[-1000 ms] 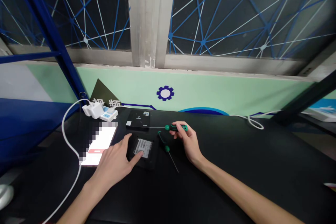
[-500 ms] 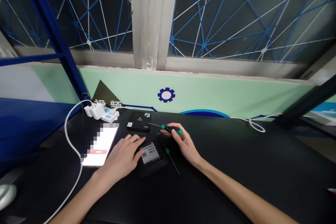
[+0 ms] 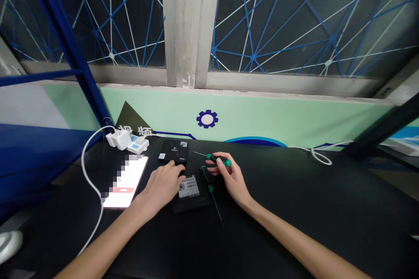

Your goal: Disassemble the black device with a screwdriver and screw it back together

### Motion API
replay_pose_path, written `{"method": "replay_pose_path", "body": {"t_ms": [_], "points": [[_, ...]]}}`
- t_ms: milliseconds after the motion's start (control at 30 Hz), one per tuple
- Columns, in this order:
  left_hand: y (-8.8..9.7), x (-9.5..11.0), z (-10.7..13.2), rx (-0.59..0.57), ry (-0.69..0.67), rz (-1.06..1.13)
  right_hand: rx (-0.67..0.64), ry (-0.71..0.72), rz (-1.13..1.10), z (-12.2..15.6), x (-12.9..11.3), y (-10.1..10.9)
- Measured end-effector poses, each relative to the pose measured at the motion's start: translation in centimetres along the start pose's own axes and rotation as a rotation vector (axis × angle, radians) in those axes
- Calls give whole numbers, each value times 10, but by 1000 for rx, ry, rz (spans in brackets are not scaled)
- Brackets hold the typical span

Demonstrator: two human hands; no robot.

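Note:
My right hand (image 3: pixel 232 178) holds a green-and-black screwdriver (image 3: pixel 218 159) by its handle, the thin shaft pointing left toward a flat black box (image 3: pixel 173 151) with small stickers. A second green-and-black screwdriver (image 3: pixel 210 188) lies on the table just below that hand, its shaft toward me. To its left is another black box (image 3: pixel 190 202), with a white printed label (image 3: pixel 188 187) facing up. My left hand (image 3: pixel 165 183) rests at this box's left edge, fingers apart and slightly bent, thumb by the label. Part of the box's upper left corner is hidden by the fingers.
A phone or tablet with a bright screen (image 3: pixel 127 187) lies left of my left hand. Behind it sit a white power strip (image 3: pixel 137 144) and a plugged-in adapter (image 3: pixel 119 138). A white cable (image 3: pixel 85 174) runs down the left side. The green wall (image 3: pixel 262 117) bounds the black table behind.
My right hand has moved a little to the right with the screwdriver, so its tip is farther from the stickered box. My left fingers have bent and shifted slightly on the labelled box.

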State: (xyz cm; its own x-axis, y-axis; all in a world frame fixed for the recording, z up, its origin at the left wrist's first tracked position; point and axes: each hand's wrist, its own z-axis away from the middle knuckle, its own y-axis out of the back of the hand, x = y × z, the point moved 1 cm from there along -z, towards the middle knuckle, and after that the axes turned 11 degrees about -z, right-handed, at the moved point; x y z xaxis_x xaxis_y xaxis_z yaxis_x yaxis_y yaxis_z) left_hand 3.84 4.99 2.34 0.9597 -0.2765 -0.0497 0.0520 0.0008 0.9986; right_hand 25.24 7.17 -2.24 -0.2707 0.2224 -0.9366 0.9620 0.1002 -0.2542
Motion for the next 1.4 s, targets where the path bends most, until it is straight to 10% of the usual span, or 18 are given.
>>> {"method": "replay_pose_path", "body": {"t_ms": [633, 1400], "points": [[-15, -5, -1, 112, -55, 109, -97, 27, -11, -2, 5, 0], [-16, -8, -3, 90, 94, 25, 197, 292, 89, 2, -7, 8]]}}
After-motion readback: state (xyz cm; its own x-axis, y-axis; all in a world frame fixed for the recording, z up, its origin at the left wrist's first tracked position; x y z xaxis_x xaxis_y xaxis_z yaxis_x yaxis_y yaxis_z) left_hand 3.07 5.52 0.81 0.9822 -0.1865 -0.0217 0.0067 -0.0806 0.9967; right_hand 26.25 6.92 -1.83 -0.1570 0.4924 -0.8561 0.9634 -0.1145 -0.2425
